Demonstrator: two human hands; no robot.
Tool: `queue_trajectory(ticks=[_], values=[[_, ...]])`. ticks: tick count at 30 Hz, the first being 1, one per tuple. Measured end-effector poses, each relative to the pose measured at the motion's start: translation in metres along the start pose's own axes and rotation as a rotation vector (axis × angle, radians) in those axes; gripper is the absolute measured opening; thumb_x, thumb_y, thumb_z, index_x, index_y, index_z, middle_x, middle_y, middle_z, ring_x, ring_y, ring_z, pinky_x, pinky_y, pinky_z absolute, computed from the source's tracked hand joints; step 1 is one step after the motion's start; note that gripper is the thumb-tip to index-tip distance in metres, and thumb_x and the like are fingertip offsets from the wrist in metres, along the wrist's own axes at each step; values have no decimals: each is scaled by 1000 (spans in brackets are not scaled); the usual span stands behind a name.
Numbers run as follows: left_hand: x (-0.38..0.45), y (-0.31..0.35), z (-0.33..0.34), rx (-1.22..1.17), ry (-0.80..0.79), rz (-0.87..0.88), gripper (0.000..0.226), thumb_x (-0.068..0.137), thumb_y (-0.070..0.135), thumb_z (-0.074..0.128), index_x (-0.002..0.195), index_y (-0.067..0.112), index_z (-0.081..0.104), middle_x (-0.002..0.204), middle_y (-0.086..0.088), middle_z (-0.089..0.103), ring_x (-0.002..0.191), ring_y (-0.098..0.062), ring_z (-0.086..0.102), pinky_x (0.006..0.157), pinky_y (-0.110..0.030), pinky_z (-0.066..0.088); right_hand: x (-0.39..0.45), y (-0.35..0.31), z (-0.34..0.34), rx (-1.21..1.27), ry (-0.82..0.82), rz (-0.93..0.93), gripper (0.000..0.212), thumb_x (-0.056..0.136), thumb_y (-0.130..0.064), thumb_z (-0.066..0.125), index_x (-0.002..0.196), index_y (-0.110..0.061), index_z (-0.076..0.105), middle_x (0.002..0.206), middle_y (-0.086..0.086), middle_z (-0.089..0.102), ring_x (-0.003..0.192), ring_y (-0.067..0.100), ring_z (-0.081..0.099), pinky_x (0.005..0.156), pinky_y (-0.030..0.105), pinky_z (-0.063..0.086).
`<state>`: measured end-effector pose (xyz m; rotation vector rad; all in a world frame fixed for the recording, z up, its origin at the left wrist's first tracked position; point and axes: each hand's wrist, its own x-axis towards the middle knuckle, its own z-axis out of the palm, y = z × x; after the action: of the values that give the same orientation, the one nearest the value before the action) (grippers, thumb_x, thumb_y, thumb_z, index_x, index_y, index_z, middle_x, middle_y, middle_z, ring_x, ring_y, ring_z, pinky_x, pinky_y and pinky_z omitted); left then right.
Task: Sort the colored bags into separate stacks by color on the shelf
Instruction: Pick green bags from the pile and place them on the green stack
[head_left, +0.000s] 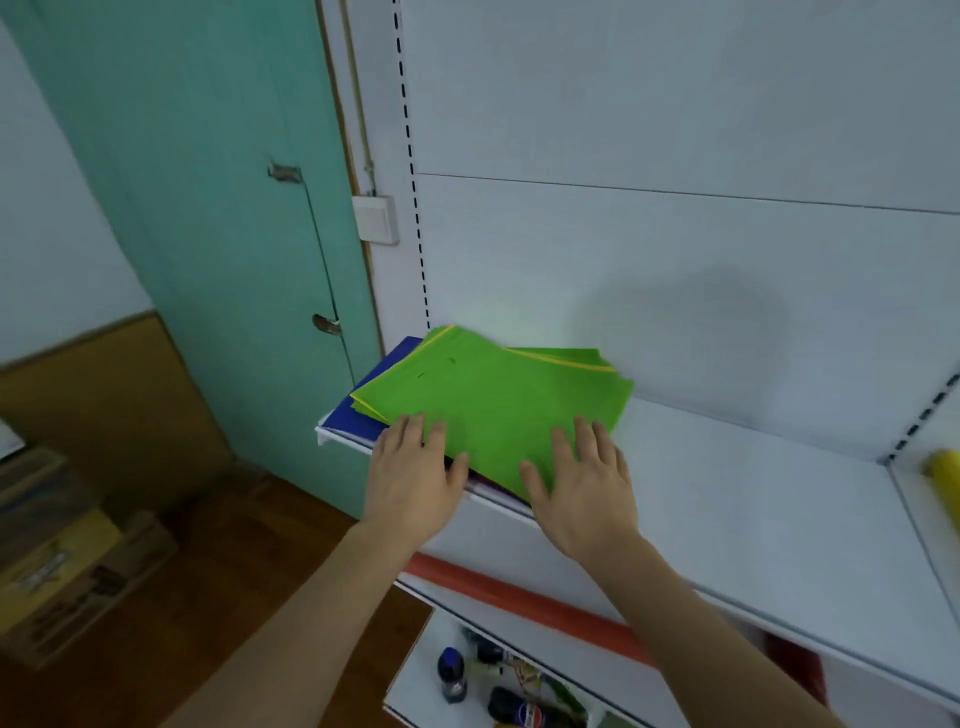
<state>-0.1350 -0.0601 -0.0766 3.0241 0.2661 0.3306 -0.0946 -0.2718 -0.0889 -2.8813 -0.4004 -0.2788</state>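
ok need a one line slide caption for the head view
Both hands, left hand and right hand, rest flat on green bags piled over blue bags on the white shelf.

The shelf (727, 483) lies bare right of the green bags (493, 400). A yellow roll (945, 478) sits past the divider; the back panel (675, 291) blocks behind.

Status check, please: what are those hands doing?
Left hand, right hand flat on flat green bags, no grip. Flat blue bags underneath. White shelf beside unobstructed.
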Motion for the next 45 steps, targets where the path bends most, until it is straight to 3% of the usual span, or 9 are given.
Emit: queue_trajectory(ticks=[5, 13, 22, 27, 33, 37, 40, 43, 45], values=[[41, -33, 10, 15, -24, -4, 70, 106, 61, 30, 160, 17, 36, 167, -11, 33, 157, -30, 24, 128, -52, 22, 46, -20, 19, -59, -66, 18, 68, 102, -67, 30, 153, -26, 48, 170, 15, 26, 158, 36, 18, 127, 51, 22], [100, -59, 26, 27, 4, 156, 72, 103, 64, 33, 158, 18, 37, 165, -14, 35, 156, -33, 24, 127, -53, 25, 68, -31, 33, -131, -150, 131, 86, 95, -80, 10, 163, -32, 28, 173, 7, 23, 159, 31, 17, 126, 59, 17], [108, -66, 37, 20, -55, 258, 87, 100, 73, 23, 163, 12, 25, 168, -28, 21, 157, -41, 18, 128, -54, 16, 44, -47, 24, -168, -119, 319, 76, 98, -79, 22, 161, -37, 33, 170, -10, 31, 159, 22, 21, 126, 58, 18], [102, -60, 33, 21, -56, 351, 69, 109, 58, 25, 162, 14, 27, 166, -26, 26, 154, -42, 24, 128, -56, 18, 35, -58, 20, -199, -81, 544, 71, 96, -82, 28, 151, -42, 47, 162, 4, 40, 152, 32, 30, 123, 58, 26], [90, -47, 30, -42, -67, 491, 59, 104, 13, 52, 159, 19, 33, 168, -16, 28, 155, -34, 27, 126, -64, 14, 35, -42, 8, -85, -63, 789, 78, 92, -83, 38, 142, -25, 53, 136, 14, 54, 127, 37, 51, 102, 50, 49], [92, -43, 28, -73, -39, 591, 62, 99, 3, 56, 156, 17, 38, 170, -11, 22, 156, -33, 19, 122, -58, 29, 39, -35, 0, 109, 86, 772, 57, 96, -44, 65, 147, -20, 54, 131, 13, 61, 123, 38, 52, 100, 47, 50], [95, -46, 26, -117, -24, 589, 57, 96, 8, 62, 151, 17, 47, 172, -10, 17, 157, -34, 15, 119, -51, 38, 44, -35, -5, 228, 252, 716, 61, 90, -11, 62, 150, -18, 50, 128, 15, 62, 115, 40, 58, 92, 46, 51], [102, -52, 19, -167, 100, 481, 39, 105, 40, 52, 134, 18, 65, 168, -11, 30, 154, -33, 26, 114, -49, 43, 50, -31, -6, 328, 270, 725, 63, 92, -5, 57, 153, -13, 42, 117, 16, 68, 107, 42, 63, 85, 45, 50], [108, -57, 18, -237, 172, 433, 44, 104, 49, 48, 120, 17, 74, 165, -12, 36, 152, -34, 30, 116, -52, 40, 53, -23, -7, 320, 203, 747, 45, 91, -6, 56, 136, -11, 60, 113, 16, 71, 99, 38, 63, 82, 41, 51]])
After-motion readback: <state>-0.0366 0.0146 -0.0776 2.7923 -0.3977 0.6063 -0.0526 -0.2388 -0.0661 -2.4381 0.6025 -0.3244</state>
